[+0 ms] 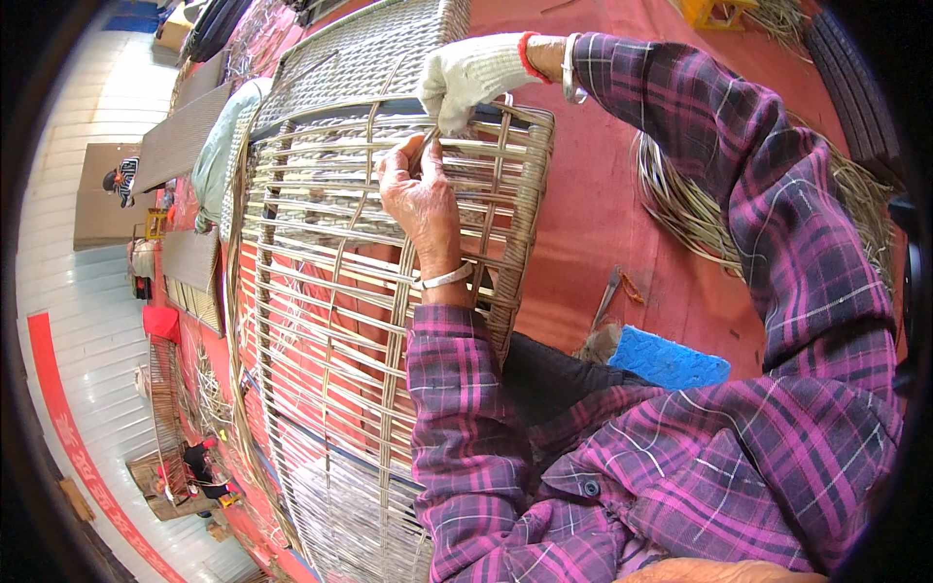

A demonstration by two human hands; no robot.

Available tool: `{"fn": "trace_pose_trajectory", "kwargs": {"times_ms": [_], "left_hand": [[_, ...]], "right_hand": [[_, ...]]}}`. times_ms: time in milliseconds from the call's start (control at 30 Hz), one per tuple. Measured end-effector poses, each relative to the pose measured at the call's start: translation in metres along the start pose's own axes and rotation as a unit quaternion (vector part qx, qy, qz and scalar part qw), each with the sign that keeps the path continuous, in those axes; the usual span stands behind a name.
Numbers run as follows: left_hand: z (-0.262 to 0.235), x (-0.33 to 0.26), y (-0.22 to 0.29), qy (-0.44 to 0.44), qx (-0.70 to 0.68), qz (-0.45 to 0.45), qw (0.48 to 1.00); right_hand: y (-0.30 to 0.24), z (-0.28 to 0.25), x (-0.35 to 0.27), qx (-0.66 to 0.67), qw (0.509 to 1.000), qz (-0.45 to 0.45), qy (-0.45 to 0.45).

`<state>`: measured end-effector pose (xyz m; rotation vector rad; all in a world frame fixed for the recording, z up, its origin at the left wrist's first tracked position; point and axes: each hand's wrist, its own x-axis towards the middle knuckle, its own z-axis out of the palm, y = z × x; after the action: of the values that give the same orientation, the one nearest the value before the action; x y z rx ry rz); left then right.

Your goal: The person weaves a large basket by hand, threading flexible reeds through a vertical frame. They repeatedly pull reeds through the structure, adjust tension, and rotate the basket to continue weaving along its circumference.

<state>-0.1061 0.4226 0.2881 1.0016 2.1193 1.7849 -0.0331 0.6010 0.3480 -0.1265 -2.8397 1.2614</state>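
- We see one large woven rattan frame point(340, 321) lying in front of us, its long axis running from the lower middle of the view up toward the top, over a red floor point(593, 214)
- Our left hand point(420, 199) is bare and rests on the frame's upper part, fingers curled closed around a thin cane strand point(428, 146) near the top rim
- Our right hand point(471, 76) wears a white knit glove and comes down from above; its fingers are pinched shut on the same strand right at the dark rim bar point(389, 105), just above the left hand
- The two hands are almost touching, the right one nearer the rim, the left one just below it on the weave; the strand runs between them, roughly along the frame's long axis
- Count: two hands, one glove, two metal bangles, one on each wrist
- To the right of the frame, well apart from the hands, one bundle of loose cane point(700, 214) lies curved on the floor
- Near our lap lie one blue cloth point(671, 361) and one small metal tool point(607, 296), both apart from the frame
- Further woven panels point(190, 131) stand at the left, and two other people work far off on the left edge
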Motion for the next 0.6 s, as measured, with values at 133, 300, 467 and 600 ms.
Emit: {"fn": "trace_pose_trajectory", "kwargs": {"times_ms": [133,300,467,600], "left_hand": [[-0.019,-0.011,0.000,-0.006,0.085,0.071,0.994],[-0.021,-0.020,0.001,-0.061,0.085,0.017,0.994],[-0.020,-0.029,0.011,-0.079,0.119,0.131,0.981],[-0.051,-0.054,0.018,-0.112,0.295,0.172,0.933]], "right_hand": [[-0.003,-0.001,-0.002,0.000,1.000,0.014,-0.018],[-0.031,-0.036,0.001,-0.154,0.985,0.059,-0.051],[-0.002,-0.121,0.024,-0.311,0.938,-0.121,0.089],[0.059,-0.092,0.033,-0.225,0.944,-0.010,0.242]]}}
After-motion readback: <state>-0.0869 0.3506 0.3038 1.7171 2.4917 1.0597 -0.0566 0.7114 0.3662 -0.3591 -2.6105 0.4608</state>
